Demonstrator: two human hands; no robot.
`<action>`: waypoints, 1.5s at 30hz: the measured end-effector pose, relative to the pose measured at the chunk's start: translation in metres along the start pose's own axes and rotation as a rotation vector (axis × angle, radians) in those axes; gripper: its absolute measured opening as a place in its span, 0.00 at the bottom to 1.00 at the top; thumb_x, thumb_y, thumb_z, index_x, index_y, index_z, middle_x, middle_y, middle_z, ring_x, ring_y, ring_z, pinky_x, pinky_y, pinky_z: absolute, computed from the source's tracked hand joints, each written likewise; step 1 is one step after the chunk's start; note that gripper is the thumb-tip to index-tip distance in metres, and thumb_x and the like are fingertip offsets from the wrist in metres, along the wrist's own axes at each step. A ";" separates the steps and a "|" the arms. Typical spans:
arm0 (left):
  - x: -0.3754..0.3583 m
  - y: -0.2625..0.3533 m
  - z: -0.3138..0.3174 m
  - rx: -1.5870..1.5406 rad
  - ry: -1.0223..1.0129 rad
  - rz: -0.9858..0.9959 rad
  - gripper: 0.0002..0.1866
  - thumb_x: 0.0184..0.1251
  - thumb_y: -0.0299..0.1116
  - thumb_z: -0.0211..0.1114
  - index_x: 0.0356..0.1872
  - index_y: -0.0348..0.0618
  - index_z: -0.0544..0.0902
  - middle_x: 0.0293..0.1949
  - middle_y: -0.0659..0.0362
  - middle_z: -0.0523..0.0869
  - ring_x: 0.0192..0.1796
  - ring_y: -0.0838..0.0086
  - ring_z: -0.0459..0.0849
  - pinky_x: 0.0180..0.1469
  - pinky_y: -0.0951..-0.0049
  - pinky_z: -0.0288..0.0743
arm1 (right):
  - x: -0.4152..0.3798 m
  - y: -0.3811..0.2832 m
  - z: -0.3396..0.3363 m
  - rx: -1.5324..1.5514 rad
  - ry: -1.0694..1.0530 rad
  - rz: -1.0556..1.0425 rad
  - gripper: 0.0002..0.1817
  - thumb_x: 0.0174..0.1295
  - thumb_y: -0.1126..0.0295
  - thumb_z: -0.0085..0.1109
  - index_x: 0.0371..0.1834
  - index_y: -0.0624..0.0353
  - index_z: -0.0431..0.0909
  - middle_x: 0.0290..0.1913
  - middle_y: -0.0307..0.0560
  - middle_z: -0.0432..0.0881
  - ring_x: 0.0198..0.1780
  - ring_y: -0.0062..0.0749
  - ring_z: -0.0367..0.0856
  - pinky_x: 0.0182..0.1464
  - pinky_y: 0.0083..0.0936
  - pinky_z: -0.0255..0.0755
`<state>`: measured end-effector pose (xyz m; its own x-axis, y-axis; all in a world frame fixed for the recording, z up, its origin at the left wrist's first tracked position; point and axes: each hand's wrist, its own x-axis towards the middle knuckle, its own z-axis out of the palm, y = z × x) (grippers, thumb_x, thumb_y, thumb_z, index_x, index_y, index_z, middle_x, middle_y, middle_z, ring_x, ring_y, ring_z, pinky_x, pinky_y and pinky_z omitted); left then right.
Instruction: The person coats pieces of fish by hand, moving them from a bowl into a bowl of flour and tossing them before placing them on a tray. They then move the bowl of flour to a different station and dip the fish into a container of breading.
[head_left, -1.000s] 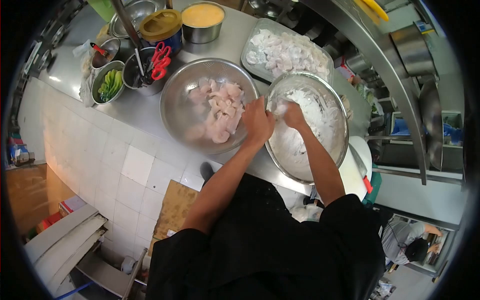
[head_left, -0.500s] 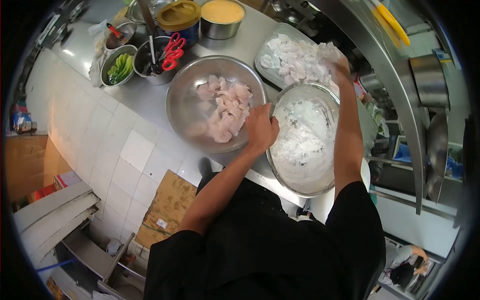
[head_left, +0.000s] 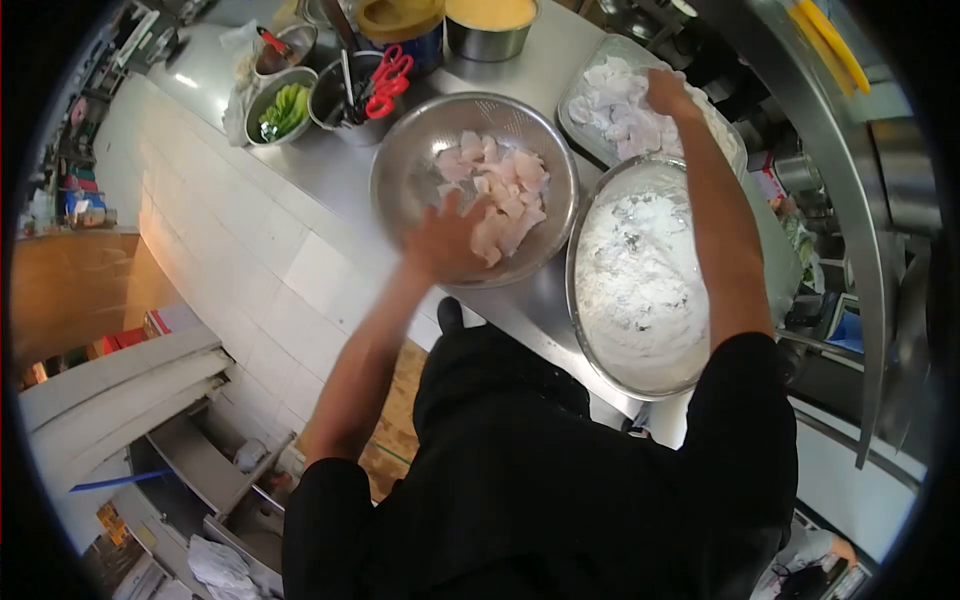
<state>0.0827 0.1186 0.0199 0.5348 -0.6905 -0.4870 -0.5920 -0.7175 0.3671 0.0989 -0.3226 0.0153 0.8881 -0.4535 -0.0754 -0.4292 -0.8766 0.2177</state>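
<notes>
From my end, the left grip (head_left: 441,243) is the one nearer the pale pink raw meat pieces (head_left: 507,195), which sit in the round, shiny steel colander (head_left: 404,188) on the steel tabletop (head_left: 532,316). The pieces lie at about 1 to 2 o'clock from that grip, and its fingers point roughly to 1 o'clock, over the colander's near-left side. I read the pieces as a loose heap with no clean long axis.

My right grip (head_left: 667,92) is farther off, down among the white-coated pieces (head_left: 612,96) in the clear rectangular tray (head_left: 577,130); from there the raw heap lies at about 8 o'clock. The steel bowl (head_left: 573,282) of white powder (head_left: 640,272) lies at 6 o'clock from the right grip and at 3 to 4 o'clock from the left. I see the bowl as an oval, long axis roughly 12 to 6, though the lens may be stretching it.

The left grip has its fingers spread and I see nothing in it, but it is blurred, so I can't tell whether a fingertip touches meat. The right grip's fingertips are lost in the coated pieces; I can't say whether they pinch one. My right forearm (head_left: 722,235) hides part of the bowl's right rim and some of the tray. At 5 o'clock, another person's arm (head_left: 843,550) is mostly cut off.
</notes>
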 end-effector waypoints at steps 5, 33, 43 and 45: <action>0.053 0.018 0.039 0.189 0.130 0.255 0.49 0.42 0.43 0.72 0.68 0.69 0.55 0.69 0.50 0.51 0.64 0.37 0.58 0.59 0.40 0.64 | -0.087 0.025 -0.080 0.309 0.121 -0.102 0.23 0.54 0.65 0.58 0.54 0.57 0.71 0.53 0.59 0.74 0.58 0.50 0.71 0.60 0.38 0.63; 0.016 0.145 -0.012 -1.111 -0.108 0.637 0.17 0.46 0.20 0.60 0.41 0.39 0.78 0.31 0.61 0.79 0.34 0.80 0.76 0.34 0.80 0.71 | -0.341 -0.081 0.081 0.455 -0.348 -0.257 0.14 0.46 0.72 0.56 0.38 0.63 0.79 0.47 0.65 0.77 0.53 0.57 0.73 0.55 0.42 0.67; 0.068 0.174 0.112 -0.249 0.044 0.437 0.22 0.44 0.29 0.64 0.45 0.37 0.79 0.40 0.46 0.83 0.45 0.58 0.82 0.47 0.67 0.74 | -0.364 -0.062 0.105 0.664 -0.601 -0.323 0.17 0.48 0.72 0.52 0.40 0.72 0.76 0.42 0.63 0.80 0.47 0.52 0.79 0.47 0.38 0.72; 0.058 0.172 0.107 -0.254 -0.065 0.450 0.22 0.45 0.29 0.63 0.47 0.39 0.78 0.44 0.47 0.82 0.49 0.58 0.80 0.52 0.65 0.72 | -0.361 -0.057 0.095 0.698 -0.700 -0.385 0.19 0.48 0.70 0.54 0.42 0.72 0.75 0.44 0.63 0.80 0.48 0.50 0.78 0.48 0.36 0.71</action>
<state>-0.0523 -0.0351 -0.0302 0.2179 -0.9344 -0.2818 -0.5852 -0.3561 0.7285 -0.2126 -0.1246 -0.0622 0.7867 0.0775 -0.6124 -0.3363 -0.7781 -0.5306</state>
